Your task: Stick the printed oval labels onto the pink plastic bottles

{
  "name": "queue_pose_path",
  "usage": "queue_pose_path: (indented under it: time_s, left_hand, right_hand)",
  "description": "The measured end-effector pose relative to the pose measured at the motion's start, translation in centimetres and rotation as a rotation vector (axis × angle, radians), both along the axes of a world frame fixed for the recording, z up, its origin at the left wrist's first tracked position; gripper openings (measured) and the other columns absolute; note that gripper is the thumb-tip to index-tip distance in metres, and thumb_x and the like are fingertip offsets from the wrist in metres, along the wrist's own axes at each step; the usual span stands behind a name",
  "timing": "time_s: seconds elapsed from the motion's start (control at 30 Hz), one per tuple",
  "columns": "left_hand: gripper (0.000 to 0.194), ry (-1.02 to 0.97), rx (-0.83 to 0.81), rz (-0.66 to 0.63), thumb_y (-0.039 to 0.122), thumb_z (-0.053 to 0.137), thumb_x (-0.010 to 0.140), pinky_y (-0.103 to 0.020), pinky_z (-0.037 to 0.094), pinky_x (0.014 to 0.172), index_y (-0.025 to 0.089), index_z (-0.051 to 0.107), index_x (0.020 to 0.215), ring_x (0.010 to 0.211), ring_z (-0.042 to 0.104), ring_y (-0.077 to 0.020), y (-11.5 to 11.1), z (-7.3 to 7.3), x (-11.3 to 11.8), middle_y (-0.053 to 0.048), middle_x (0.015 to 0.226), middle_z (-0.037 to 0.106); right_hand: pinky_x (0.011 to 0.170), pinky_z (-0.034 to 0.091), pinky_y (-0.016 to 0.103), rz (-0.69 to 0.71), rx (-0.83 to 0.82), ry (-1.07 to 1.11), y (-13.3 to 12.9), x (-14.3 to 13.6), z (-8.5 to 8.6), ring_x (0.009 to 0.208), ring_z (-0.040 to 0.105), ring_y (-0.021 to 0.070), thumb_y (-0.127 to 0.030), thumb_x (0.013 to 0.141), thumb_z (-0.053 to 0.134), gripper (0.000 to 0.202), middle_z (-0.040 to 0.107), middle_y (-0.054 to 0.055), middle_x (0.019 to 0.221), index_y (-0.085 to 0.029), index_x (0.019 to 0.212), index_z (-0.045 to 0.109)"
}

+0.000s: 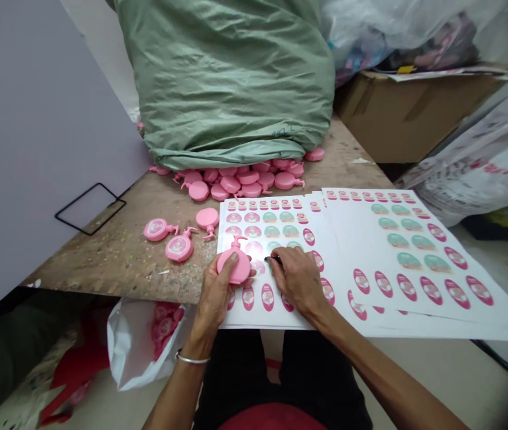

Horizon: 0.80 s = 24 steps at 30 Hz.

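Observation:
My left hand [220,282] is closed around a small pink pump bottle [236,267], its nozzle pointing up and its visible face plain. My right hand [297,276] pinches a slim dark tool [273,259] whose tip meets the sticker sheet [240,316]; its kind I cannot make out. Pink oval, green and small square stickers are printed on that sheet, and the hand covers some of them. Left of the sheet lie a plain pink bottle [208,217] and two bottles with pale round labels, one [179,247] nearer and one [156,229] farther off.
A big green sack [236,83] stands at the back, with several pink bottles [248,177] heaped at its mouth. More sticker sheets [347,239] lie to the right. Below the table edge hangs a white bag [128,352] holding pink pieces. A cardboard box [397,113] sits back right.

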<state>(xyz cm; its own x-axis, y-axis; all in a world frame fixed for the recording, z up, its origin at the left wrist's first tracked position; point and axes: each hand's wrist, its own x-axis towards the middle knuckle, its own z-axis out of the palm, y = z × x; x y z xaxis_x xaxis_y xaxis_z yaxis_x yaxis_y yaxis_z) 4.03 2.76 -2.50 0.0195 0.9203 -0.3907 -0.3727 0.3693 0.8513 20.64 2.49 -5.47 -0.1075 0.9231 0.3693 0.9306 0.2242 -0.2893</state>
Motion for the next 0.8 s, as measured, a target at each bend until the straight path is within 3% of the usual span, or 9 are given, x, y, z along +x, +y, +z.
queue_pose_path:
  time_s: [0.37,0.6,0.8]
  left_hand:
    - [0.046,0.059,0.026,-0.049,0.046,0.068,0.077,-0.032,0.060,0.059,0.012,0.058,0.106,0.079,0.072,-0.0263,-0.1,-1.3,-0.4,-0.017,0.108,0.065]
    - [0.044,0.050,0.013,-0.042,0.043,0.069,0.076,-0.030,0.060,0.057,0.011,0.058,0.104,0.076,0.071,-0.0253,-0.1,-0.7,-0.4,-0.015,0.097,0.068]
    - [0.041,-0.043,0.014,0.014,0.039,0.067,0.079,-0.031,0.060,0.067,0.011,0.057,0.107,0.078,0.071,-0.0215,0.1,-0.5,-0.4,-0.015,0.101,0.068]
  right_hand:
    - [0.067,0.027,0.032,0.032,0.017,-0.021,-0.2,0.2,-0.3,0.071,0.047,0.0184,-0.025,0.091,0.048,0.018,0.058,0.003,0.068,-0.019,0.077,0.058]
    - [0.066,0.028,0.032,0.067,-0.020,0.058,-0.1,0.4,-0.2,0.068,0.047,0.0179,-0.026,0.088,0.051,0.015,0.058,0.002,0.067,-0.020,0.074,0.055]
    - [0.068,0.032,0.033,0.052,0.023,0.121,0.0,-0.1,-0.1,0.069,0.050,0.0186,-0.034,0.085,0.059,0.017,0.061,0.003,0.068,-0.019,0.076,0.056]
